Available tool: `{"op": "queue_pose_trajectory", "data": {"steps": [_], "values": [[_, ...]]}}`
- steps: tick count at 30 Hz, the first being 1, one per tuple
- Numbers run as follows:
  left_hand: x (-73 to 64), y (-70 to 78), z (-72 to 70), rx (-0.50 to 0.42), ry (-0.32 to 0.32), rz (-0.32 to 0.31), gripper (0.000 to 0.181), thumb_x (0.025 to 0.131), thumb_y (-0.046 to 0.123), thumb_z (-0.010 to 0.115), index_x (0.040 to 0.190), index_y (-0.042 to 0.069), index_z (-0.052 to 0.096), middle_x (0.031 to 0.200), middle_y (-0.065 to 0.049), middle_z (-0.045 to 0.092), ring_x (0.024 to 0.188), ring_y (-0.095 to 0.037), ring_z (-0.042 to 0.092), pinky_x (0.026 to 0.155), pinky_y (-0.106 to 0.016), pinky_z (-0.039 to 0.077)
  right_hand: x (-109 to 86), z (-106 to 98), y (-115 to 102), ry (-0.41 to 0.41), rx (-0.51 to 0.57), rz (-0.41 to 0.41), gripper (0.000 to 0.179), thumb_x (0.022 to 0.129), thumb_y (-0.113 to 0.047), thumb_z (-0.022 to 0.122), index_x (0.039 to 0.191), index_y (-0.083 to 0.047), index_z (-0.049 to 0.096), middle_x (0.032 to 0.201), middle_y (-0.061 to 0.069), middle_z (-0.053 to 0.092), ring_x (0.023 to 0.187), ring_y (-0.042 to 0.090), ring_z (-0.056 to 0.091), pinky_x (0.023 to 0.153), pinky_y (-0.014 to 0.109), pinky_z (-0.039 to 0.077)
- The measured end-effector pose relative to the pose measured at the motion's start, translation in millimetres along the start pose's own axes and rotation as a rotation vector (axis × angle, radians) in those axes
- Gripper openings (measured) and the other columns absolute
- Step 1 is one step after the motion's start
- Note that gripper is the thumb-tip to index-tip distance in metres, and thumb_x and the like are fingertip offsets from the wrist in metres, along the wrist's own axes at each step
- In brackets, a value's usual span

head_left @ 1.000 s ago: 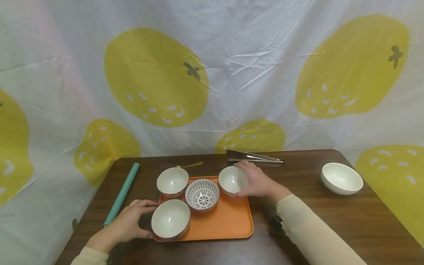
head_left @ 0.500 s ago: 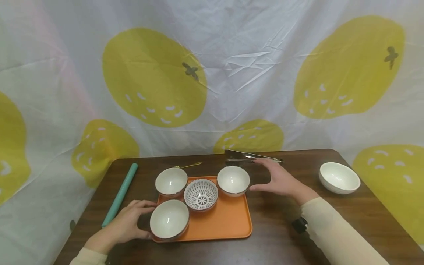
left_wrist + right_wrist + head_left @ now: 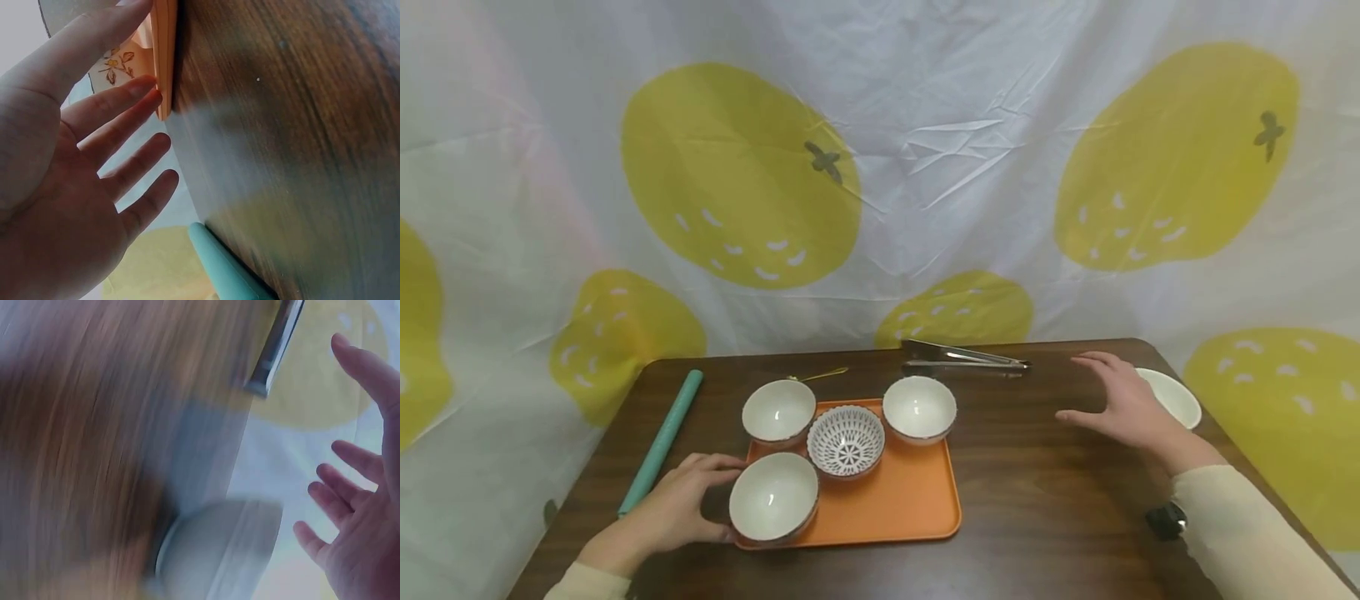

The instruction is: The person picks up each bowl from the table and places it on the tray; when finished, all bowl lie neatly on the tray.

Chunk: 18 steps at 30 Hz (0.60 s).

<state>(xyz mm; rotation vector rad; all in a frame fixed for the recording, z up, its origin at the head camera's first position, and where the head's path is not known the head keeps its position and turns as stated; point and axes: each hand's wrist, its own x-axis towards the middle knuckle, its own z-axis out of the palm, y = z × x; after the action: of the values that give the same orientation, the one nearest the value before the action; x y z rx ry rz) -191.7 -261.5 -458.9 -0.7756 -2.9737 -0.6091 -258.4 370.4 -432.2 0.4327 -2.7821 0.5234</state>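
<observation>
At the left edge of the orange tray (image 3: 906, 504), my left hand (image 3: 677, 504) lies beside the front-left white bowl (image 3: 772, 498). In the left wrist view its fingers are extended, with fingertips at the tray's rim (image 3: 164, 56); whether they touch the bowl is unclear. Also on the tray are a back-left white bowl (image 3: 778, 411), a black-and-white patterned bowl (image 3: 847, 442) and a back-right white bowl (image 3: 920, 408). My right hand (image 3: 1138, 408), fingers spread and holding nothing, is over the table's right side, partly covering another white bowl (image 3: 1178, 400), blurred in the right wrist view.
Metal tongs (image 3: 966, 360) lie at the table's back edge. A thin gold-coloured utensil (image 3: 823, 374) is behind the back-left bowl. On the left lies a teal roll (image 3: 662, 442). Lemon-printed cloth (image 3: 880, 167) hangs behind the wooden table (image 3: 1030, 467).
My right hand has let go of the back-right bowl on the tray and moved right to the separate white bowl. My left hand has stayed at the tray's left edge.
</observation>
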Motion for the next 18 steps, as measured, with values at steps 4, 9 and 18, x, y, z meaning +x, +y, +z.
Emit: {"op": "queue_pose_trajectory", "data": {"steps": [4, 9, 18], "values": [[-0.5, 0.6, -1.5, 0.003, -0.005, 0.001, 0.077, 0.059, 0.039, 0.098, 0.125, 0.007, 0.074, 0.135, -0.001, 0.066, 0.125, -0.033, 0.056, 0.095, -0.062, 0.047, -9.9, -13.0, 24.2, 0.009, -0.063, 0.048, 0.100, 0.072, -0.053, 0.089, 0.143, 0.005, 0.051, 0.144, 0.032, 0.047, 0.128, 0.057, 0.044, 0.097, 0.073, 0.039], [-1.7, 1.7, -1.2, -0.005, -0.007, -0.007, 0.077, 0.059, 0.039, 0.098, 0.125, 0.007, 0.074, 0.135, -0.001, 0.066, 0.125, -0.034, 0.055, 0.095, -0.063, 0.046, -20.6, -20.6, 52.4, 0.022, -0.038, 0.112, 0.103, 0.068, -0.048, 0.092, 0.142, 0.008, 0.049, 0.140, 0.037, 0.047, 0.122, 0.056, 0.046, 0.091, 0.070, 0.041], [-0.7, 2.2, -2.7, -0.008, -0.013, -0.011, 0.078, 0.059, 0.038, 0.098, 0.125, 0.006, 0.074, 0.135, -0.002, 0.066, 0.126, -0.034, 0.055, 0.096, -0.062, 0.045, -30.9, -19.0, 81.4, 0.068, -0.002, 0.135, 0.105, 0.064, -0.041, 0.095, 0.140, 0.012, 0.046, 0.133, 0.042, 0.049, 0.114, 0.058, 0.047, 0.085, 0.068, 0.041]]}}
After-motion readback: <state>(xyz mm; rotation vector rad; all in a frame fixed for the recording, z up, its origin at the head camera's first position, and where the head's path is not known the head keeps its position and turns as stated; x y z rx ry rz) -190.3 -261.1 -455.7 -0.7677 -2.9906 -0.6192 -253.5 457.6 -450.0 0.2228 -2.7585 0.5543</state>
